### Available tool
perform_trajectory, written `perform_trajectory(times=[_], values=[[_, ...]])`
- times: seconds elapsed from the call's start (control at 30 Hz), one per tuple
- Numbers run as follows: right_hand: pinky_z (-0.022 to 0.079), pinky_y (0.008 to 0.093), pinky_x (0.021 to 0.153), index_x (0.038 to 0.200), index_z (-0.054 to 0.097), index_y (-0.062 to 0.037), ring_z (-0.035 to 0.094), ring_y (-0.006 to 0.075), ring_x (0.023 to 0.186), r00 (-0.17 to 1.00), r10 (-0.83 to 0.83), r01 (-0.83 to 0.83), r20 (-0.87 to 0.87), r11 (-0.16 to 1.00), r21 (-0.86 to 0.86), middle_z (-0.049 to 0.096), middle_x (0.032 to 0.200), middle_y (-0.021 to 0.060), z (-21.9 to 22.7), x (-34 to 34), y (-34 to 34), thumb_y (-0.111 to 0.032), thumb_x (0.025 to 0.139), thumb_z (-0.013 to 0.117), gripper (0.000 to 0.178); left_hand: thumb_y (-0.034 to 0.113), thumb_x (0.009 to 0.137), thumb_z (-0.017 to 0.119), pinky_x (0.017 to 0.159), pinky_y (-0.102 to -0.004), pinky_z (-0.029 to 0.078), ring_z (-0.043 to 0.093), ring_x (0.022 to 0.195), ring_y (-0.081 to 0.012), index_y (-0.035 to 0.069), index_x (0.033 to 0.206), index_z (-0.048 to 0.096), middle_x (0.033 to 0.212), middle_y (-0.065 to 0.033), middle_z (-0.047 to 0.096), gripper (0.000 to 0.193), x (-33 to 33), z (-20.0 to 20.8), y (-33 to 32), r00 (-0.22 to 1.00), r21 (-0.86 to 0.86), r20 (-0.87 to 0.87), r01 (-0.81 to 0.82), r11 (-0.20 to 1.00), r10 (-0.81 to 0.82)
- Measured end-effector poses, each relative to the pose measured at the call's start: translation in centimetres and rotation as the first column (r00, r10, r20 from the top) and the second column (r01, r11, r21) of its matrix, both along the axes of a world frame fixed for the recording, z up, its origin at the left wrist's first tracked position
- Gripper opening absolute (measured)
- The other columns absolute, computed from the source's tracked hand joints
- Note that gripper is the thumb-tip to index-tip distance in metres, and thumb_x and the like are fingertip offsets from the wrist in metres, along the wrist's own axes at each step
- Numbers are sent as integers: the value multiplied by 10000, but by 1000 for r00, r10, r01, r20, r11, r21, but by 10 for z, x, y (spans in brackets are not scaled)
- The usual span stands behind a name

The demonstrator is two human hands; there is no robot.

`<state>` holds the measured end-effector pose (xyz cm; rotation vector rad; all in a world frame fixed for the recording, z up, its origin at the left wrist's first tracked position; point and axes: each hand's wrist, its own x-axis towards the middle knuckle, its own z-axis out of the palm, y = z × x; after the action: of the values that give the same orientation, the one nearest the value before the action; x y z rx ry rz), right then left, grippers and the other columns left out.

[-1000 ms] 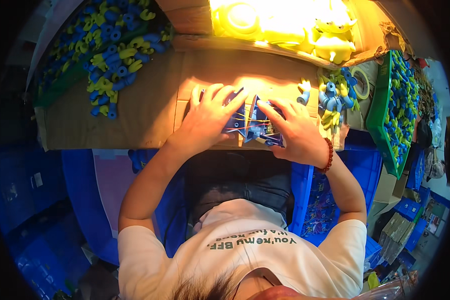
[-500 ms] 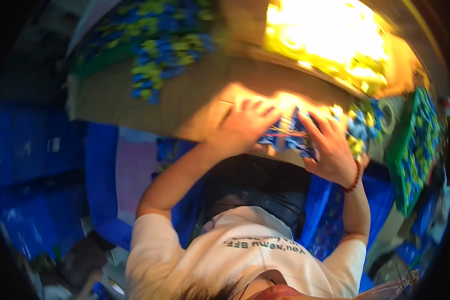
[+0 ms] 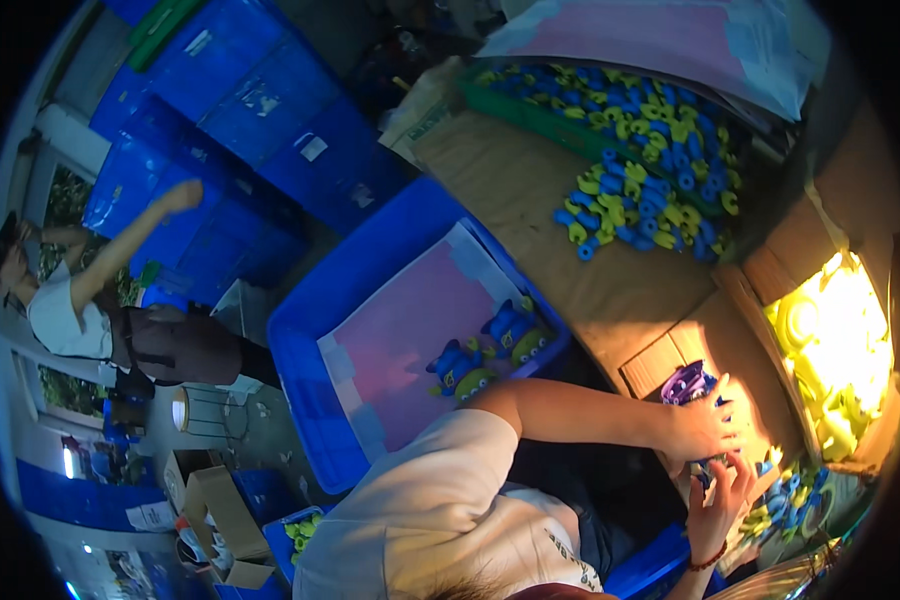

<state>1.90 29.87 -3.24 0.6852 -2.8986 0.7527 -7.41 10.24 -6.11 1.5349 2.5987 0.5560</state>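
On the cardboard-covered worktop, under bright lamp light, my two hands meet at a small dark blue and purple plastic piece. My left hand lies over it with its fingers curled round it, and purple loops stick out past the hand. My right hand, with a red bead bracelet at the wrist, has bent fingers at the near end of the piece. Most of the piece is hidden by my hands. Beside my right hand lies a pile of small blue and yellow-green parts.
Left of the bench, a blue bin holds a pink sheet and blue and green toy figures. A green tray overflows with blue and yellow-green parts. A lit carton holds yellow-green parts. A person stands far left.
The view has swung left, bringing in the blue bin, stacked bins and the other person. My hands, spread apart around a blue piece with thin strands, are now closer together on the piece.
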Motion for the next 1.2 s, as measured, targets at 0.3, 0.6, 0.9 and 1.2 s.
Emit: perform_trajectory(times=[0.3,0.6,0.9,1.2], values=[[394,516,1039,931,604,-39,493,393,1206,999,35,-38,-24,989,-140,573,1171,155,-5,-1,-8,-2,766,731,212,427,371,982,1131,-787,157,223,1507,-383,103,1438,470,1543,-115,412,1227,-4,3,3,999,-60,35,3,998,-1],[394,519,1052,897,631,-44,487,389,1253,998,-59,51,-28,974,-222,599,1195,147,-13,9,-23,31,780,723,166,361,339,978,1123,-773,203,290,1475,-367,101,1406,491,1485,-95,464,1201,0,4,-1,1000,-25,4,-17,1000,17],[409,516,1057,911,704,-86,548,328,1235,895,87,-117,-437,992,-42,620,1241,124,-28,34,-37,-24,764,753,167,459,575,876,992,-680,356,466,1365,-361,131,1395,512,1416,-118,526,956,-3,19,-7,995,19,-91,-35,999,36],[544,391,886,1124,677,-49,654,348,1052,971,-224,152,-80,842,-517,649,1161,174,23,7,3,52,790,762,359,294,790,811,1152,-674,237,387,1407,-346,138,1282,600,1271,-96,605,557,-10,55,-23,992,106,105,-78,991,67]])
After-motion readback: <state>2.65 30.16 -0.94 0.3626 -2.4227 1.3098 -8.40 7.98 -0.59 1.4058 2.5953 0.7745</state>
